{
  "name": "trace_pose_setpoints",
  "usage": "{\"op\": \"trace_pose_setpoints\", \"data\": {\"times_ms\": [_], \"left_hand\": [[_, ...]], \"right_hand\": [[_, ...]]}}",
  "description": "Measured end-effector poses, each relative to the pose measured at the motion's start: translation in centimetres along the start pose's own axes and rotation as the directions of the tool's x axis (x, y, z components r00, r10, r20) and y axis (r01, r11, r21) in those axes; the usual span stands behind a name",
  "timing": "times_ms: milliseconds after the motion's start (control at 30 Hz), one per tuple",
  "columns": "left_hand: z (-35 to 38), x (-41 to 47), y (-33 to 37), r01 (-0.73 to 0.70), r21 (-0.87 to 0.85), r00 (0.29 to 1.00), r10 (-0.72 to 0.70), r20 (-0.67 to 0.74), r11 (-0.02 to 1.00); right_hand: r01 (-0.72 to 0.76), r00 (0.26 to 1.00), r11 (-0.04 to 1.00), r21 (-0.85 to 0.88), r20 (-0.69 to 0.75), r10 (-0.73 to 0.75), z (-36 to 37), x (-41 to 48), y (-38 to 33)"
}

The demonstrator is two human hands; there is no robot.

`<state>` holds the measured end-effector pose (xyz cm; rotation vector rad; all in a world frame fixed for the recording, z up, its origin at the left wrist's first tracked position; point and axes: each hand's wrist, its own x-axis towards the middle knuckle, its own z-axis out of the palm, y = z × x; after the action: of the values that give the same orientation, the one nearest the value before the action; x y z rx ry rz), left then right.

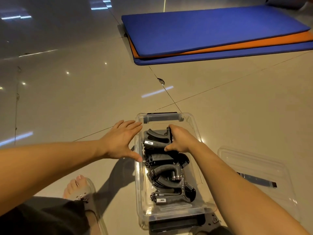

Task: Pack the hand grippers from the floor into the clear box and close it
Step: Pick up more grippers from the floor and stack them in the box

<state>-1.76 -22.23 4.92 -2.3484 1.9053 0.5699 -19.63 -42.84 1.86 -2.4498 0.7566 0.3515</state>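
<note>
several ribbed black hand grippers (166, 167)

one clear box (138, 184) and one clear lid (254, 167) are on the floor. the box holds at least four black hand grippers (166, 172); they overlap, so the exact number cannot be told. three mats lie stacked: one top blue mat (211, 28), one orange mat (237, 46), one bottom blue mat (220, 56). two hands show, the left hand (118, 141) and the right hand (181, 139), and one sandalled foot (79, 187).
</note>
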Motion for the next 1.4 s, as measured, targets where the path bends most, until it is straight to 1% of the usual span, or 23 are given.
{"op": "trace_pose_setpoints", "data": {"times_ms": [100, 200, 533, 667, 733, 800, 833, 900, 933, 1000, 1067, 1167, 1267, 1400], "left_hand": [[0.7, -0.3, -0.5, 0.003, -0.02, 0.999, -0.004, -0.036, 1.0], [0.8, -0.4, -0.6, 0.013, -0.03, 1.0, -0.013, -0.018, 0.999], [0.0, -0.5, -0.4, 0.029, -0.031, 0.998, -0.027, 0.059, 0.999], [-0.9, -1.1, -0.2, 0.05, -0.019, 0.993, -0.048, 0.103, 0.999], [-1.7, -1.8, 0.2, 0.075, -0.029, 0.993, -0.072, 0.098, 0.997], [-2.9, -2.7, 0.5, 0.117, -0.067, 0.992, -0.114, 0.046, 0.991], [-3.5, -3.3, 0.6, 0.14, -0.09, 0.99, -0.14, 0.011, 0.986], [-4.9, -4.8, 1.0, 0.191, -0.149, 0.977, -0.202, -0.065, 0.97], [-5.5, -5.8, 1.2, 0.216, -0.191, 0.966, -0.238, -0.102, 0.958], [-6.5, -8.2, 1.7, 0.262, -0.267, 0.932, -0.315, -0.179, 0.927], [-7.7, -11.0, 2.2, 0.307, -0.309, 0.892, -0.385, -0.236, 0.9], [-10.3, -16.3, 2.8, 0.36, -0.339, 0.858, -0.451, -0.245, 0.87], [-13.3, -23.2, 3.3, 0.388, -0.386, 0.82, -0.505, -0.27, 0.837], [-15.3, -34.7, 3.4, 0.487, -0.431, 0.7, -0.635, -0.328, 0.76]], "right_hand": [[-0.012, 0.998, 0.999, -0.035, 0.055, 0.014, 0.4, 0.8, 0.4], [-0.033, 0.994, 0.996, -0.078, 0.103, 0.041, 0.8, 1.1, 0.7], [-0.117, 0.985, 0.992, -0.051, 0.121, 0.123, 1.1, 0.7, 0.2], [-0.143, 0.987, 0.99, 0.015, 0.077, 0.142, 0.4, -0.3, -0.3], [-0.155, 0.988, 0.986, 0.062, 0.028, 0.154, -0.8, -0.7, -0.7], [-0.154, 0.984, 0.982, 0.113, -0.072, 0.163, -2.3, -1.1, -1.6], [-0.148, 0.974, 0.977, 0.152, -0.148, 0.17, -3.0, -1.5, -2.4], [-0.114, 0.934, 0.963, 0.245, -0.305, 0.188, -4.4, -2.3, -4.7], [-0.083, 0.915, 0.952, 0.293, -0.357, 0.189, -5.0, -2.7, -6.1], [0.014, 0.901, 0.929, 0.371, -0.407, 0.149, -6.0, -4.0, -9.7], [0.123, 0.904, 0.906, 0.406, -0.422, 0.066, -6.8, -5.8, -13.5], [0.264, 0.889, 0.887, 0.378, -0.453, -0.071, -8.0, -9.3, -19.4], [0.374, 0.877, 0.857, 0.354, -0.436, -0.203, -8.2, -13.6, -25.1], [0.506, 0.842, 0.806, 0.308, -0.38, -0.383, -5.8, -18.8, -31.8]]}}
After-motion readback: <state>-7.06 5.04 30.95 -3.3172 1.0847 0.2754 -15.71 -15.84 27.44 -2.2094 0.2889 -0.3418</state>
